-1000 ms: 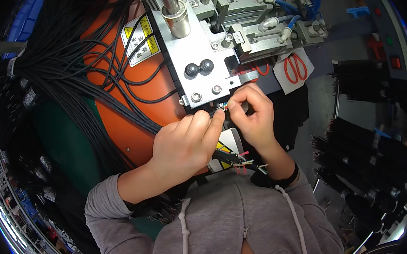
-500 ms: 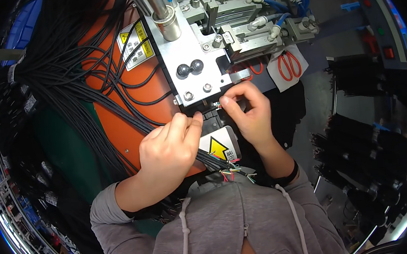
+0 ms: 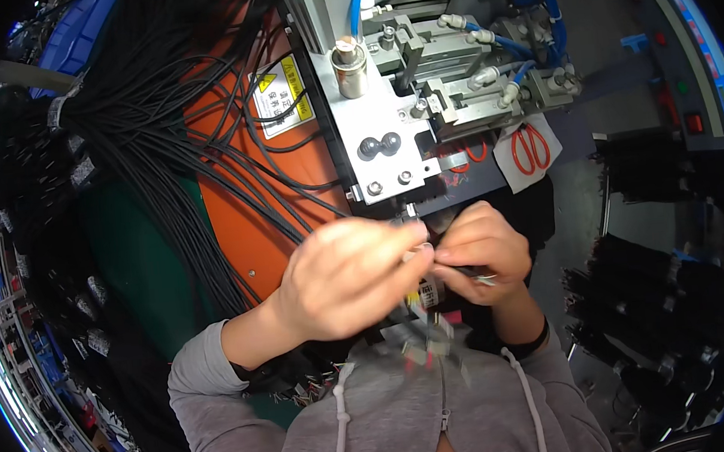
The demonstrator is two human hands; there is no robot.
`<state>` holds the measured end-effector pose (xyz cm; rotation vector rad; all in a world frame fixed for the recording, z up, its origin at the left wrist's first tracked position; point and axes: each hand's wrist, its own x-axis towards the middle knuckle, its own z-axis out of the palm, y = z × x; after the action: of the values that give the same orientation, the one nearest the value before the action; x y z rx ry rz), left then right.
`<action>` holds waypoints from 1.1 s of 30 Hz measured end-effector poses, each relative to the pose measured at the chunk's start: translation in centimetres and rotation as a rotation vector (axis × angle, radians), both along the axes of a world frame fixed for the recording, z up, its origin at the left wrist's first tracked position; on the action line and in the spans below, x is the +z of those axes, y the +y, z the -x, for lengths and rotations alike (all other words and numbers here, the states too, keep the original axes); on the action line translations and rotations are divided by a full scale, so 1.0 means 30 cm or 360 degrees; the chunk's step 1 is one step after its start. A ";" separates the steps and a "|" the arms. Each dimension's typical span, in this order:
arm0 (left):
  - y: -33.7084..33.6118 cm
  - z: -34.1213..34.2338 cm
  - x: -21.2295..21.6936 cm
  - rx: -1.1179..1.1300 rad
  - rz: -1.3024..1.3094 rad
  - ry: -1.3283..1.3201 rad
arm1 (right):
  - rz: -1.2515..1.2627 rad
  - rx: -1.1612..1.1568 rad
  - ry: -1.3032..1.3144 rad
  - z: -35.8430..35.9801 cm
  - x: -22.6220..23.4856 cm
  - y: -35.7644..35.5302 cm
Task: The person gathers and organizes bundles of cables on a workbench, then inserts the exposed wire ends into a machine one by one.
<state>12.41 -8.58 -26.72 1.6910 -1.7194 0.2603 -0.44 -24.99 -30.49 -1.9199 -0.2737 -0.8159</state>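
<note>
Both hands met below the press (image 3: 381,151), the left hand (image 3: 345,279) and right hand (image 3: 483,250) pinching a cable end (image 3: 480,279), not yet loaded, many cables (image 3: 156,132) waiting.

Thin black cable (image 3: 461,273) pinched between my left hand (image 3: 345,275) and my right hand (image 3: 481,254), fingertips of both touching at centre, just near of the grey metal machine block. Cable end with small coloured wire tips sticks out right of my right fingers, roughly level. Motion blur hides finer detail.
</note>
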 end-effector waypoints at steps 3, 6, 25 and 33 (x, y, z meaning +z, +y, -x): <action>-0.006 0.012 0.024 -0.0059 0.0244 -0.0062 | -0.0374 -0.0089 -0.0002 0.025 0.020 -0.010; -0.014 -0.001 0.029 0.0026 -0.0095 -0.0073 | -0.0578 -0.0106 0.0079 0.013 0.034 0.002; -0.029 0.007 -0.015 0.0193 0.0198 0.0181 | 0.0017 -0.0492 -0.0016 -0.061 0.056 0.052; -0.018 0.008 0.007 0.0160 0.0083 0.0162 | 0.0083 -0.0506 0.0032 -0.055 0.062 0.049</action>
<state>12.17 -9.12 -26.49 1.7250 -1.5438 0.2580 1.20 -23.52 -28.64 -2.0493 0.0255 -1.0043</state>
